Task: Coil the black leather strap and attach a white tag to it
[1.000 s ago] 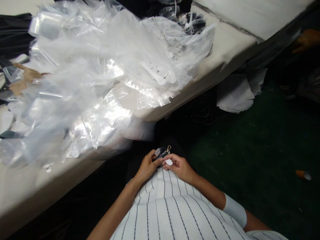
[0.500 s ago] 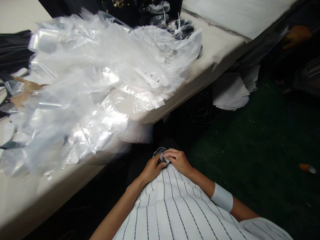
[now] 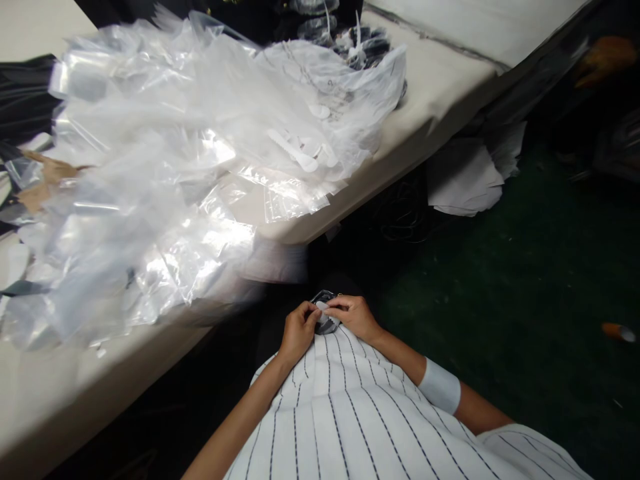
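Note:
Close against my lap, my left hand [image 3: 299, 328] is closed, its thumb and fingertips pinching one side of a small white strip [image 3: 323, 306]. From the other side my right hand [image 3: 356, 316] pinches the same strip with bent fingers. Just beneath lies a dark, ring-like item in shiny clear plastic [image 3: 327, 325], partly covered by my fingers; its kind cannot be made out. The striped white cloth [image 3: 340, 400] over my lap is under both wrists.
A large heap of clear plastic bags [image 3: 150, 133] spreads over the pale table [image 3: 440, 87] ahead and left. White strips [image 3: 295, 152] lie on the bags. Plastic-wrapped dark items [image 3: 370, 50] sit behind. White sheets [image 3: 465, 177] are under the table, beside the green floor [image 3: 525, 280].
My left hand has turned and drawn back slightly left, its fingertips now at the white strip. More of the strip and of the plastic-wrapped dark item shows between my hands.

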`<act>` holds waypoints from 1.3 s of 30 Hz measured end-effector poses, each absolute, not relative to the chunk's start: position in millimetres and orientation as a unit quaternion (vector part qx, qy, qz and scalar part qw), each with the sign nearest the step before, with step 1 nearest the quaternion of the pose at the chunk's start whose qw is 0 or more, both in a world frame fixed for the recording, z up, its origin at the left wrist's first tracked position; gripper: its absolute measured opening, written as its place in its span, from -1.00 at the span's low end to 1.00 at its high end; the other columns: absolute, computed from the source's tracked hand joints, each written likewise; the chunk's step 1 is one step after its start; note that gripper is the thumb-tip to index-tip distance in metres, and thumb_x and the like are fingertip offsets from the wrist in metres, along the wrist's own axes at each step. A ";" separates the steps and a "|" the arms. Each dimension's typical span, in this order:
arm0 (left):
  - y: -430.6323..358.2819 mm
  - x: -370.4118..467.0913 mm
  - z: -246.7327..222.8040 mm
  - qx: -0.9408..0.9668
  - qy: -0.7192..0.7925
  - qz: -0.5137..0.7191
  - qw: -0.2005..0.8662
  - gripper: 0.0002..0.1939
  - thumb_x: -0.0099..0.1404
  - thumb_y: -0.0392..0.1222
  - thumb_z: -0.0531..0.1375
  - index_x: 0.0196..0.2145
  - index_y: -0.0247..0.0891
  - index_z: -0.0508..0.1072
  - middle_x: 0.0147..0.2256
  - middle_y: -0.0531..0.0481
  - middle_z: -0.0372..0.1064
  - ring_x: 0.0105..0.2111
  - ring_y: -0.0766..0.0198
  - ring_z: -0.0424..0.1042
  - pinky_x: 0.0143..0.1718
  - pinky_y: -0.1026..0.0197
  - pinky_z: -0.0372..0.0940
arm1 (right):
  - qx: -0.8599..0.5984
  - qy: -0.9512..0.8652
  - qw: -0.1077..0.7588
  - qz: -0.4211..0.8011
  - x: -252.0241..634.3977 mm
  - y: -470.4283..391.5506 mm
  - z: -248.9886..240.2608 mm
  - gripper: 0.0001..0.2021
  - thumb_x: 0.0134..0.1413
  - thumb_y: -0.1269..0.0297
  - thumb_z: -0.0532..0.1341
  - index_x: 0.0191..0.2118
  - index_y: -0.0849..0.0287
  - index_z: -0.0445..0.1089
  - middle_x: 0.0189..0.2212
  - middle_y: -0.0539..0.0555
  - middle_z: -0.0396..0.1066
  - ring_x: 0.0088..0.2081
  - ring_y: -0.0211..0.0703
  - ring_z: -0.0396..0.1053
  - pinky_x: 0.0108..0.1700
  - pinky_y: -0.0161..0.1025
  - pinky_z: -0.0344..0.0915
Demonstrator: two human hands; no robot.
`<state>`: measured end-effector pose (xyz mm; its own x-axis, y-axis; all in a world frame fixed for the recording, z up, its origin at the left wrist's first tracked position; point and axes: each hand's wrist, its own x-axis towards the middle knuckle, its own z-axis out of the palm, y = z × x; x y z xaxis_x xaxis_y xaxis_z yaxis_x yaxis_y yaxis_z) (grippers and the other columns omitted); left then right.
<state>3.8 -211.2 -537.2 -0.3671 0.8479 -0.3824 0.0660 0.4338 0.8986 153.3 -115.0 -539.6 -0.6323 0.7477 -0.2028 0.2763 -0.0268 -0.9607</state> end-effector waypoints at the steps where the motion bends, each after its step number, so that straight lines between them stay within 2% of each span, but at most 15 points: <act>1: -210.9 4.0 -538.4 0.308 0.712 0.430 0.462 -0.81 0.24 -0.09 0.19 -0.43 -0.27 0.41 -0.50 0.07 0.34 -0.46 0.29 0.30 -0.38 0.26 0.18 | -0.382 -0.672 0.192 0.604 153.5 -115.2 -539.2 -0.84 0.04 0.19 0.34 -0.30 0.14 0.59 -0.37 0.05 0.54 -0.34 -0.16 0.45 -0.22 -0.24 0.37; 7: -207.4 5.4 -541.4 0.235 0.704 0.474 0.474 -0.79 0.19 -0.07 0.19 -0.41 -0.29 0.40 -0.48 0.04 0.39 -0.47 0.27 0.39 -0.39 0.24 0.29 | -0.371 -0.737 0.142 0.546 152.8 -115.8 -532.5 -0.84 0.13 0.15 0.28 -0.35 0.07 0.58 -0.32 0.02 0.53 -0.26 -0.19 0.44 -0.18 -0.28 0.31; 12: -207.6 5.8 -532.4 0.235 0.702 0.482 0.469 -0.78 0.20 -0.07 0.20 -0.42 -0.29 0.43 -0.46 0.04 0.40 -0.44 0.27 0.40 -0.36 0.26 0.29 | -0.416 -0.711 0.112 0.556 148.6 -115.7 -534.6 -0.84 0.02 0.14 0.35 -0.39 0.11 0.57 -0.39 0.01 0.54 -0.35 -0.21 0.43 -0.32 -0.31 0.25; 18: -208.4 4.7 -527.6 0.263 0.714 0.469 0.448 -0.80 0.23 -0.08 0.22 -0.41 -0.28 0.48 -0.43 0.03 0.43 -0.38 0.25 0.38 -0.32 0.25 0.26 | -0.437 -0.690 0.104 0.567 146.4 -117.2 -540.0 -0.71 -0.05 0.02 0.36 -0.43 0.17 0.52 -0.49 0.00 0.49 -0.46 -0.26 0.35 -0.44 -0.34 0.15; 21: -208.3 4.7 -529.1 0.267 0.716 0.467 0.446 -0.80 0.22 -0.07 0.23 -0.41 -0.27 0.47 -0.45 0.04 0.42 -0.40 0.25 0.38 -0.34 0.25 0.25 | -0.438 -0.686 0.111 0.570 146.6 -117.7 -541.7 -0.68 0.01 -0.02 0.31 -0.39 0.18 0.46 -0.50 -0.04 0.44 -0.48 -0.31 0.30 -0.45 -0.36 0.15; 24: -208.2 4.8 -531.3 0.256 0.714 0.467 0.455 -0.78 0.21 -0.05 0.23 -0.42 -0.28 0.47 -0.47 0.04 0.41 -0.45 0.25 0.39 -0.37 0.25 0.28 | -0.430 -0.688 0.113 0.574 147.0 -117.9 -542.9 -0.70 0.04 0.00 0.29 -0.37 0.17 0.45 -0.49 -0.06 0.42 -0.48 -0.32 0.28 -0.42 -0.37 0.16; 30: -208.3 5.6 -532.8 0.254 0.711 0.462 0.465 -0.75 0.20 -0.03 0.22 -0.43 -0.29 0.45 -0.48 0.00 0.42 -0.48 0.22 0.43 -0.40 0.21 0.35 | -0.438 -0.701 0.095 0.555 146.6 -118.2 -538.8 -0.76 -0.03 0.05 0.35 -0.41 0.14 0.49 -0.52 -0.07 0.43 -0.49 -0.31 0.27 -0.43 -0.35 0.12; 35: -208.8 8.7 -525.7 0.327 0.733 0.451 0.391 -0.83 0.24 -0.13 0.19 -0.46 -0.24 0.46 -0.45 -0.01 0.37 -0.41 0.21 0.38 -0.34 0.20 0.26 | -0.442 -0.705 0.079 0.549 141.5 -117.4 -534.7 -0.82 -0.04 0.09 0.35 -0.40 0.08 0.54 -0.45 -0.04 0.51 -0.37 -0.21 0.41 -0.34 -0.32 0.20; 39: -209.5 10.9 -517.8 0.395 0.723 0.450 0.344 -0.83 0.27 -0.18 0.16 -0.46 -0.19 0.45 -0.41 -0.03 0.33 -0.37 0.19 0.34 -0.27 0.18 0.21 | -0.461 -0.690 0.081 0.552 136.5 -120.6 -535.1 -0.83 -0.06 0.14 0.35 -0.44 0.13 0.53 -0.49 0.00 0.51 -0.41 -0.18 0.41 -0.40 -0.31 0.19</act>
<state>10.9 -209.5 -517.8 -0.4516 0.8809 -0.1416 0.2620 0.2826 0.9227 136.5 -120.6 -535.1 -0.5617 0.7263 -0.3962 0.5468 -0.0335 -0.8366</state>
